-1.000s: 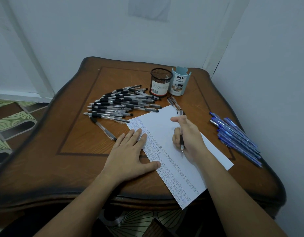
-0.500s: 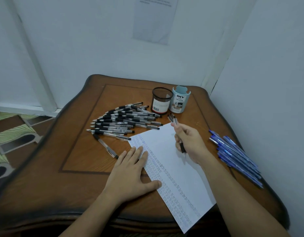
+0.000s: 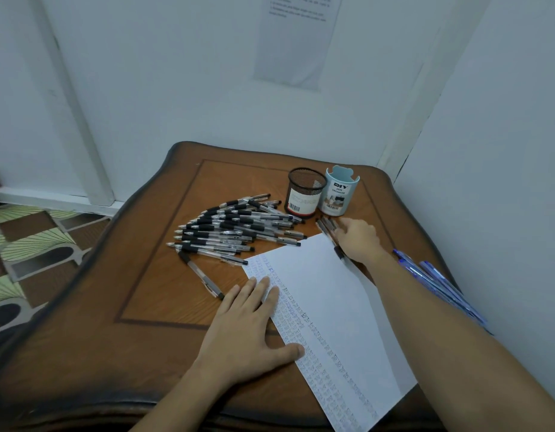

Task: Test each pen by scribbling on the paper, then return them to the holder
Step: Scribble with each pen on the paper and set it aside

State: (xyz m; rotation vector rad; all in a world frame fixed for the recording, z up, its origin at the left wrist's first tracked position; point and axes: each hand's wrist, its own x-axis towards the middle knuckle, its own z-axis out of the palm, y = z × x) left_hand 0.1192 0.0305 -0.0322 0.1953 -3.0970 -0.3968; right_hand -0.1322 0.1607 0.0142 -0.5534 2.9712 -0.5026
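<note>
A white paper point(image 3: 327, 286) with rows of small scribbles lies slanted on the wooden table point(image 3: 151, 307). My left hand point(image 3: 248, 327) presses flat on its left edge. My right hand point(image 3: 360, 240) is past the paper's far corner, just in front of the black mesh holder point(image 3: 304, 194) and the light blue holder point(image 3: 340, 193). It holds a black pen point(image 3: 339, 253), whose dark end sticks out below the hand. Two more pens point(image 3: 325, 225) lie beside the fingertips. Both holders look empty from here.
A pile of several black-grip pens point(image 3: 235, 227) lies left of the holders, with one stray pen point(image 3: 203, 274) nearer me. Several blue pens point(image 3: 438, 283) lie along the table's right edge by the wall. The tiled floor point(image 3: 30, 244) shows at left.
My right hand lifted the pen off the paper and carried it away toward the holders, beside the two pens lying there. The left hand stayed put. The view tilted upward.
</note>
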